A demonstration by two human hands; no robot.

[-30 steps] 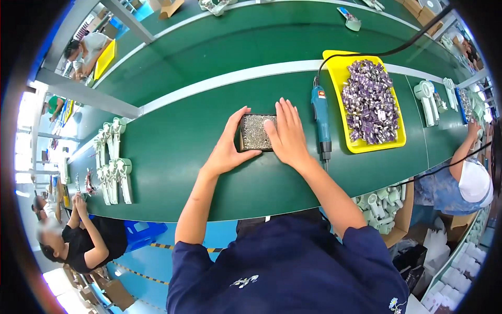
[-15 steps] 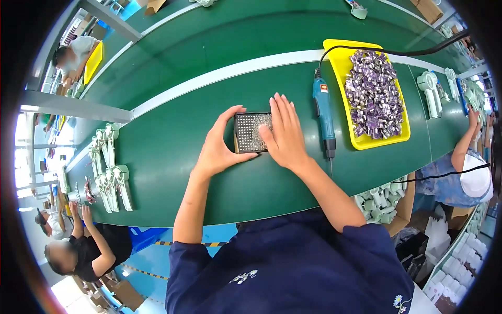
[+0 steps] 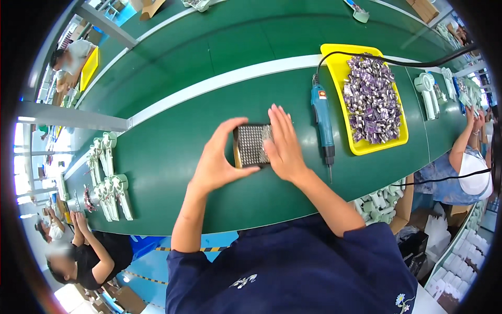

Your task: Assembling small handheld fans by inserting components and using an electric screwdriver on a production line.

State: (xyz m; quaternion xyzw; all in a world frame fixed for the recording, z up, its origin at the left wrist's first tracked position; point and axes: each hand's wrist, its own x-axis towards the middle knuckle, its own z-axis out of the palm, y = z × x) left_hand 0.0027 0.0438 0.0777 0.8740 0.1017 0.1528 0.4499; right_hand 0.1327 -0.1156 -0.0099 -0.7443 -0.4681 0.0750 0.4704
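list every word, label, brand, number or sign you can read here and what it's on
None can be read.
Driver: small red and white label, too small to read.
Block: no text that I can make out.
Yellow tray: no text that I can make out.
Floor tape: yellow and black stripes, no readable words.

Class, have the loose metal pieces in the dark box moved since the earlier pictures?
Yes. Judged against the left wall of the box, the loose metal pieces have shifted right, toward the right hand.
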